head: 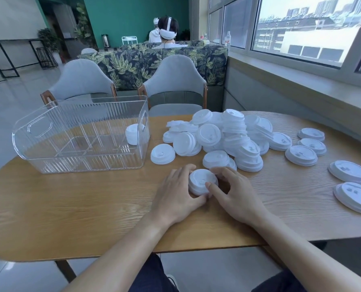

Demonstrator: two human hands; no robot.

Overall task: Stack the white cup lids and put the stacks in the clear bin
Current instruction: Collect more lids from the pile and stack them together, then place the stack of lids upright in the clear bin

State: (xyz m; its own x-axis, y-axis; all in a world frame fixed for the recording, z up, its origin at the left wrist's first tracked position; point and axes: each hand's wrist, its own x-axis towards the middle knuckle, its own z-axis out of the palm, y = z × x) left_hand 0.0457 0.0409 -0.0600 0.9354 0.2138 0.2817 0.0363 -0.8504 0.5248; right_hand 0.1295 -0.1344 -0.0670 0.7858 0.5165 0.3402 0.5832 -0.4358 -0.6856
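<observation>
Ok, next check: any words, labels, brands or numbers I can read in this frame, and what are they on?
No text can be read.
White cup lids: embossed marks near the sip holes, too small to read.
Bottle on the window sill: red label, too blurred to read.
Clear bin: no label shows.
Buildings outside the window: no legible signs.

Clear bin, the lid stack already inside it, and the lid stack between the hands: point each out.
clear bin [38, 148]: head view, on its near-left ribbed wall.
lid stack in the bin [131, 133]: head view, on its side, seen through the wall.
lid stack between the hands [200, 179]: head view, on the top lid.
</observation>
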